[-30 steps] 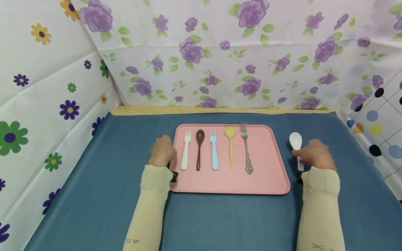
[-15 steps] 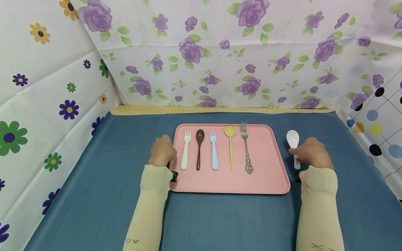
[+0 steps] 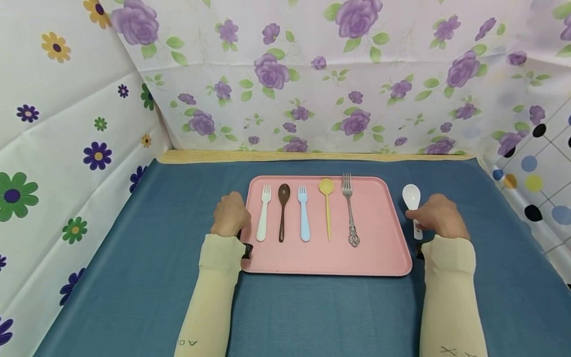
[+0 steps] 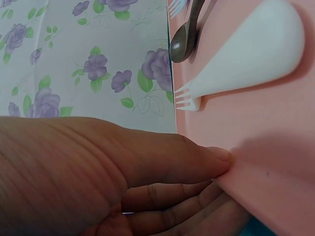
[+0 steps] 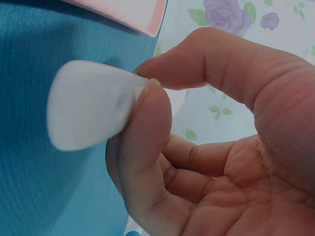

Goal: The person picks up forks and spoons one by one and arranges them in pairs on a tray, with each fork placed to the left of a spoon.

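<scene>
My right hand (image 3: pixel 439 217) pinches the handle of a white spoon (image 3: pixel 411 194) between thumb and index finger, just right of the pink tray (image 3: pixel 379 258). The right wrist view shows the broad handle end of the white spoon (image 5: pixel 83 105) jutting from the fingertips above the blue cloth. At the tray's left edge, my left hand (image 3: pixel 230 215) grips the rim, thumb on top and fingers underneath, as the left wrist view shows. On the tray lie, left to right, a white fork (image 3: pixel 264 213), a brown spoon (image 3: pixel 283 210), a light blue fork (image 3: pixel 304 213), a yellow spoon (image 3: pixel 327 208) and a silver fork (image 3: pixel 350 208).
A dark blue cloth (image 3: pixel 330 317) covers the table. Behind it runs a wood-coloured strip (image 3: pixel 285 156) below a floral curtain (image 3: pixel 312 99). Patterned sheets stand at the left (image 3: pixel 67 173) and the right (image 3: pixel 544 183).
My right hand has moved slightly left and a little away from me, carrying the white spoon closer to the tray. The left hand, the tray and the utensils on it stay put.
</scene>
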`<state>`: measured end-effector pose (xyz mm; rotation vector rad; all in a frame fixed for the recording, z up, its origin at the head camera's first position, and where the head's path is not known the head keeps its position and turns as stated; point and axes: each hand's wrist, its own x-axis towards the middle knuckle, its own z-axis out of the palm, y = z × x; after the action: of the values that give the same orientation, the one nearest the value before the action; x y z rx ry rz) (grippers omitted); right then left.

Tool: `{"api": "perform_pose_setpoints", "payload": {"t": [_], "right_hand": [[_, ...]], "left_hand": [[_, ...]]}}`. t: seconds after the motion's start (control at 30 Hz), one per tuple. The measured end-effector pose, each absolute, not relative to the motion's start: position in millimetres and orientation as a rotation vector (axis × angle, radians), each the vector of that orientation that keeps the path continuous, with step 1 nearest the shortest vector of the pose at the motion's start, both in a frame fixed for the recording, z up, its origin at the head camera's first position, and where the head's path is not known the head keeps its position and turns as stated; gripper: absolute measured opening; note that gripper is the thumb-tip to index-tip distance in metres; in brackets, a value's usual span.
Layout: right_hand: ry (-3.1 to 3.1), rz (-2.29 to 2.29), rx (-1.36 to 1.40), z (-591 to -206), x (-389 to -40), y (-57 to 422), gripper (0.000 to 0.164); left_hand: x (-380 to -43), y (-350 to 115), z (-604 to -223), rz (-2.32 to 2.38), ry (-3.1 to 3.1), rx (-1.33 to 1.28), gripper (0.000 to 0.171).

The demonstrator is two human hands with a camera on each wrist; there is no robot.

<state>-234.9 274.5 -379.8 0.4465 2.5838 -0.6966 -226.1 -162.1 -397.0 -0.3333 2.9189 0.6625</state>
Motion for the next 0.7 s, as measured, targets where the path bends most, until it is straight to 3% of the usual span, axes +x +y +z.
{"api": "perform_pose_setpoints", "payload": {"t": [0.43, 0.7], "right_hand": [[2.592, -0.672, 0.408, -378.9, -237.0, 262.9, 0.073], [2.635, -0.674, 0.367, -380.3, -237.4, 257.2, 0.052]], "left_hand": [[-226.0, -162.6, -397.9, 0.676, 2.904, -0.331, 0.004], [-225.6, -162.5, -397.4, 0.688, 2.902, -0.333, 0.004]]}}
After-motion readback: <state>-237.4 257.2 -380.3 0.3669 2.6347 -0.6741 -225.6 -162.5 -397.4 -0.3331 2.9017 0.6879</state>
